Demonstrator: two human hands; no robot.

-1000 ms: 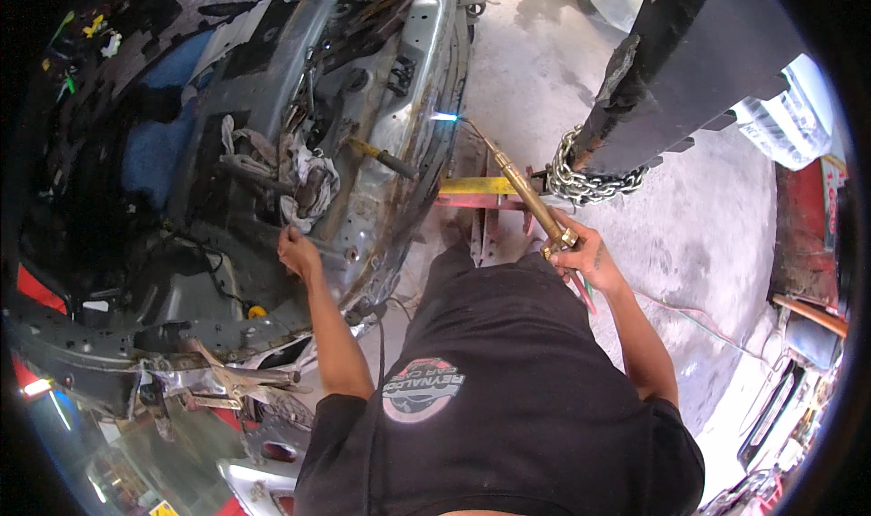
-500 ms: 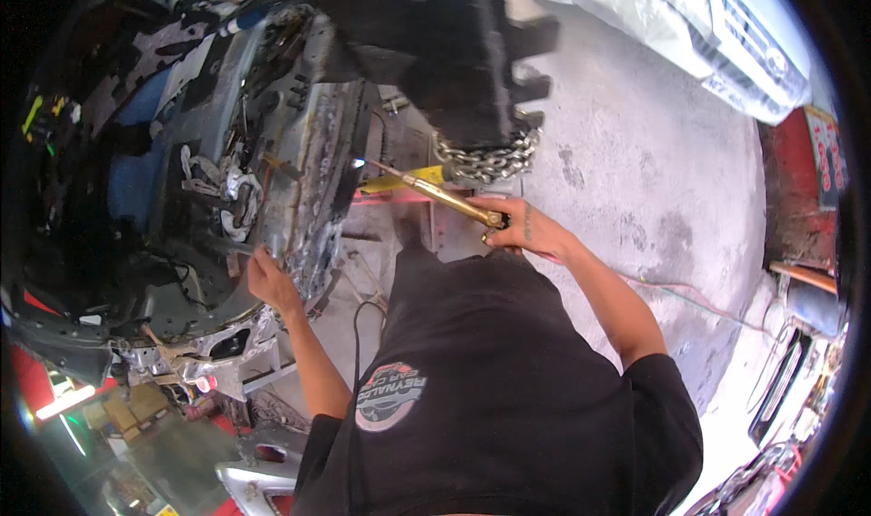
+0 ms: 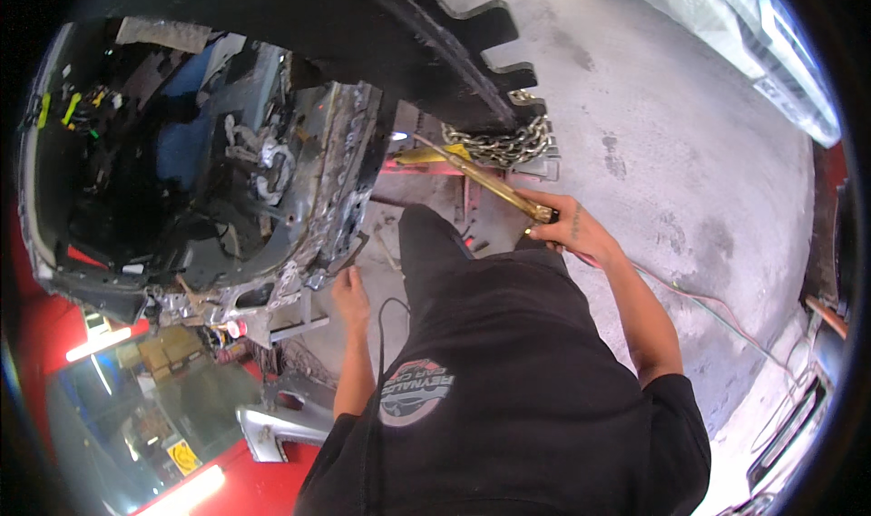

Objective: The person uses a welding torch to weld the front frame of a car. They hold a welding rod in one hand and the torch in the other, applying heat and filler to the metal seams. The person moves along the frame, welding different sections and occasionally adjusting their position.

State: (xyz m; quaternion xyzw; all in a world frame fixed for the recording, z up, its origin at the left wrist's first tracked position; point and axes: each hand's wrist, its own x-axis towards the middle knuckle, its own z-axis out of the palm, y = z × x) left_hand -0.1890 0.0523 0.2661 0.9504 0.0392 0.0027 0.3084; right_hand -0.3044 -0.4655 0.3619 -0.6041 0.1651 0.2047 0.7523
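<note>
My right hand is wrapped round the rear of a brass gas torch. Its thin nozzle points up and left, and a small bright flame burns at the tip, close beside the stripped car body. Bare, rough metal runs along that near edge. Just off the car's lower corner, apart from the metal, is my left hand with its fingers curled in. Whether anything is between those fingers is hidden.
A dark, toothed steel beam crosses overhead, with a chain wound at its end. Beneath lies a yellow bar. Hoses trail over the floor at right. A plastic-covered car stands far right; a silver panel lies lower left.
My left hand has come away from the car's edge, moving right and down. The torch, still lit in my right hand, has shifted slightly right in view. The whole view has turned a little.
</note>
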